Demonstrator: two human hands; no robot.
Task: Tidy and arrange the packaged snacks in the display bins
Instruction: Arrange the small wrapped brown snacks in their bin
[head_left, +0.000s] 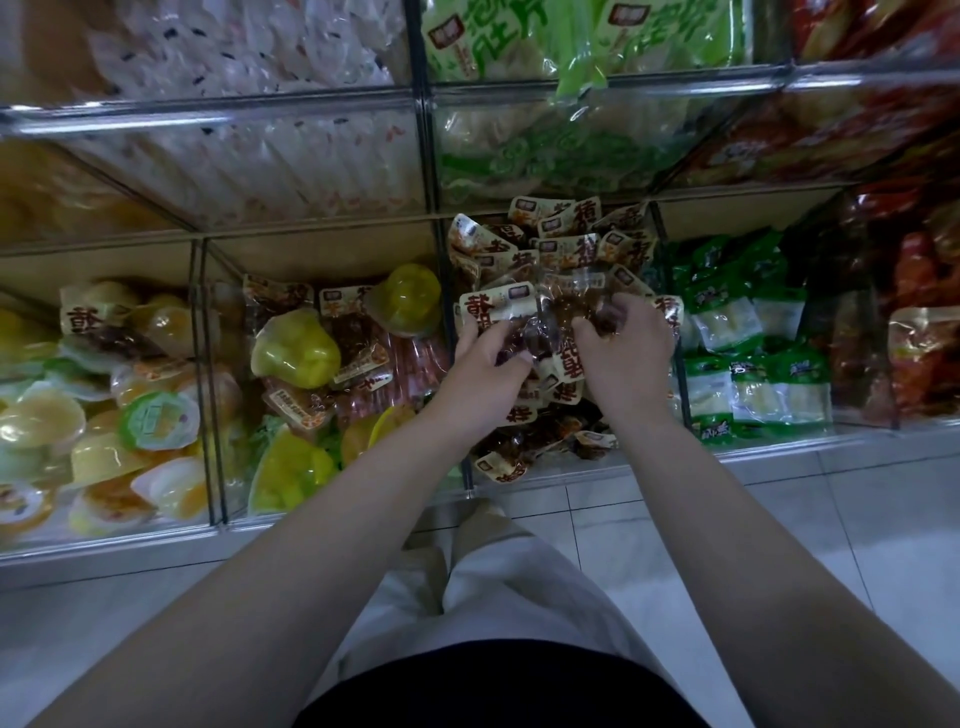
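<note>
- Over the middle bin (683, 410) of the lower row, both hands work close together above a heap of brown snack packets (563, 241).
- The left hand (491, 361) has its fingers curled round a clear packet of brown pieces (522, 338), with the thumb lying across the top of it.
- A cream label with red lettering (496, 312) shows just above those fingers.
- The right hand (626, 348) pinches another clear brown packet (582, 309) between curled fingers and thumb.
- The two held packets touch or overlap between the hands; which one lies on top I cannot tell.
- More brown packets fill the middle bin from its back wall to its front edge, lying loosely at all angles.
- Just left of the middle bin, the next bin holds yellow jelly cups (296, 353) mixed with a few brown packets (358, 317) and pinkish-red sticks (418, 358).
- Further left of the middle bin, another bin is full of yellow, orange and green jelly cups (156, 421).
- Just right of the middle bin lie green-and-white packets (748, 332), and beyond them red packets (917, 358).
- Above the middle bin, the upper row shows white packets (249, 150), green packets (545, 150) and red packets (831, 140).
- Below the middle bin are a pale tiled floor (779, 525) and the person's light trousers (498, 597).
</note>
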